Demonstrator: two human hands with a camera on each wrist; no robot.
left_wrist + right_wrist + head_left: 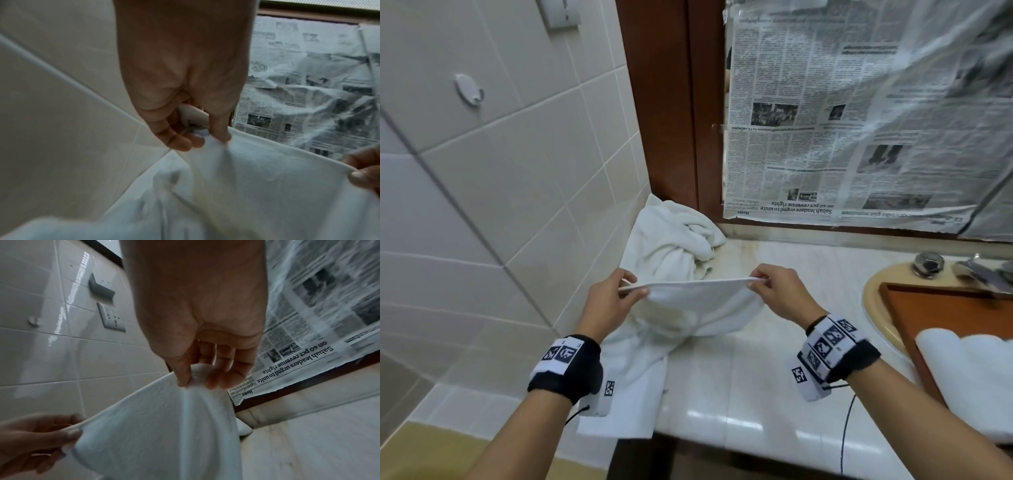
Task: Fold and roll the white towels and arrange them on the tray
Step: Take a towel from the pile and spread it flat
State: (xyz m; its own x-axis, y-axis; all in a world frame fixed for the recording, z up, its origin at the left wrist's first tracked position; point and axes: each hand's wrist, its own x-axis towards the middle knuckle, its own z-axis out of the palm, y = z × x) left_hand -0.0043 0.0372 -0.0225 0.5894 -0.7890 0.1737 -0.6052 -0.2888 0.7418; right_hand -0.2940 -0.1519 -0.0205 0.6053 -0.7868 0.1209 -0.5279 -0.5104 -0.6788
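A white towel point(698, 305) hangs stretched between both hands above the marble counter, its lower part trailing over the counter's left front edge. My left hand point(619, 291) pinches the towel's left corner point(209, 138) between thumb and fingers. My right hand point(770, 284) pinches the right corner point(197, 378) the same way. Behind the held towel lies a heap of crumpled white towels point(674, 240) in the corner by the wall. A wooden tray point(935, 308) lies across the sink at the right, with rolled white towels point(969, 373) on its near end.
Tiled wall point(482, 205) closes the left side, with a wall hook point(469, 89) and sockets point(111, 318). Newspaper point(859, 113) covers the mirror behind the counter. A tap point(979, 270) and sink plug knob point(928, 263) stand beyond the tray. Bare marble counter point(756, 377) lies between towel and sink.
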